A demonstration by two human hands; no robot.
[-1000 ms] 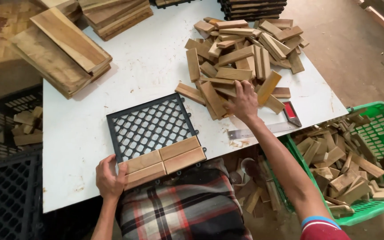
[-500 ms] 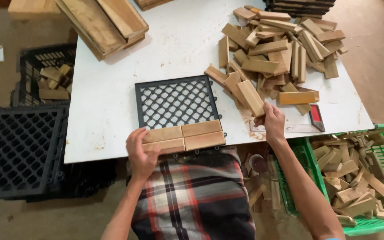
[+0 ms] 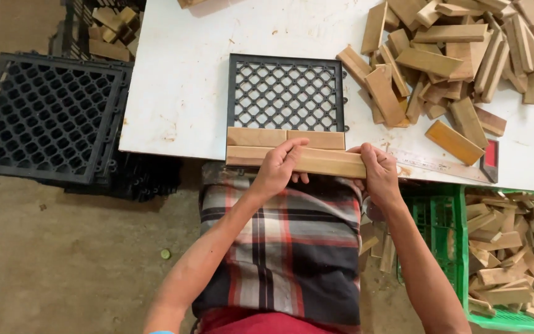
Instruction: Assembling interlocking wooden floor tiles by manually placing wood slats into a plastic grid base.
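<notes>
At frame centre I see my left hand [image 3: 277, 168] and right hand [image 3: 379, 173] clamped on a wooden slat [image 3: 326, 162]; it looks light and stiff, best gripped at its ends, over the black grid tile [image 3: 285, 93].

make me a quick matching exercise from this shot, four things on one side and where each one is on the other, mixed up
Things:
1. black grid tile
2. long wooden slat
3. green crate
4. metal ruler

Places:
A. on the floor at the right, full of wood offcuts
B. flat on the white table, wooden blocks along its near edge
C. gripped by the left hand and the right hand
D. along the table's near edge, right of the hands

Pairs: 1-B, 2-C, 3-A, 4-D
</notes>
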